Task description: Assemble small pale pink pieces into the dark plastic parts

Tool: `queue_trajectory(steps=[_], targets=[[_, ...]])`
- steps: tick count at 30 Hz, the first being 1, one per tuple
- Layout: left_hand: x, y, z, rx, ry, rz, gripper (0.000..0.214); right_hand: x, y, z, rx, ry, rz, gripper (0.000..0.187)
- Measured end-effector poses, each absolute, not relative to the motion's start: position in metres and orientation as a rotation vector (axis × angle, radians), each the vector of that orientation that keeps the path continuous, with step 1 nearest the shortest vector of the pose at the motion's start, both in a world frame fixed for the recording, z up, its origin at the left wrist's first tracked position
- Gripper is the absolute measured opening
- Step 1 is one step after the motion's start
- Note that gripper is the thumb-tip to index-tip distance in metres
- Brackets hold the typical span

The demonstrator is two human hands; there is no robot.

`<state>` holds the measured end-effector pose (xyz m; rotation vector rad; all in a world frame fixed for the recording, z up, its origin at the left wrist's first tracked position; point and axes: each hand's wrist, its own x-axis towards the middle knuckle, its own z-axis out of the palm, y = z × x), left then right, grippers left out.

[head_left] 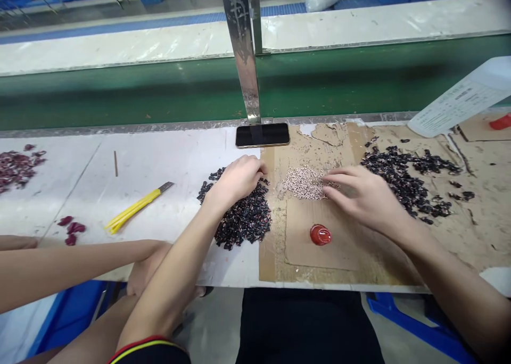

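My left hand (241, 176) rests over a pile of small dark pieces (244, 220) on the white tabletop. Its fingers are curled together, and whatever is between them is hidden. At the right edge of a pile of tiny pale, dark-flecked pieces (304, 183) is my right hand (361, 193). Its thumb and forefinger are apart, with nothing visible held between them. Below the pale pile, a shiny red round cap-like object (320, 234) sits on a cardboard piece (303, 255). Another heap of dark pieces (403, 185) lies to the right of my right hand.
A phone (262, 135) lies at the foot of a metal post (243, 50). Left are yellow-handled blades (136, 208), a thin brown stick (115, 163), dark red pieces (74, 228) and a reddish heap (18, 168). Another person's arms (80, 265) reach in; a white bottle (465, 98) leans right.
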<state>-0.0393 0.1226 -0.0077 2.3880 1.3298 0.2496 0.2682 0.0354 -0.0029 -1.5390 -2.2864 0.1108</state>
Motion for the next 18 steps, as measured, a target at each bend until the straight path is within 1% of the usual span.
queue_trajectory(steps=[4, 7, 10, 12, 14, 15, 18], targets=[[-0.041, 0.127, -0.007, 2.324, 1.28, 0.333, 0.027, 0.233, 0.053, -0.007, -1.458, -2.469, 0.212, 0.023], [-0.043, 0.122, -0.001, 2.221, 1.278, 0.478, 0.025, 0.227, 0.059, -0.012, -1.467, -2.516, 0.207, 0.028], [-0.047, 0.107, 0.006, 2.081, 1.309, 0.655, 0.032, 0.227, 0.059, -0.015, -1.481, -2.503, 0.19, 0.032], [-0.048, 0.091, 0.009, 1.761, 1.26, 0.849, 0.034, 0.227, 0.059, -0.016, -1.477, -2.474, 0.184, 0.032], [-0.046, 0.074, 0.011, 1.222, 1.12, 1.068, 0.026, 0.227, 0.058, -0.017, -1.475, -2.427, 0.174, 0.031], [-0.045, 0.066, 0.012, 1.047, 1.072, 1.123, 0.02, 0.227, 0.057, -0.017, -1.478, -2.399, 0.167, 0.03], [-0.036, 0.044, 0.017, 0.858, 1.045, 1.176, 0.01, 0.228, 0.056, -0.018, -1.483, -2.33, 0.162, 0.026]])
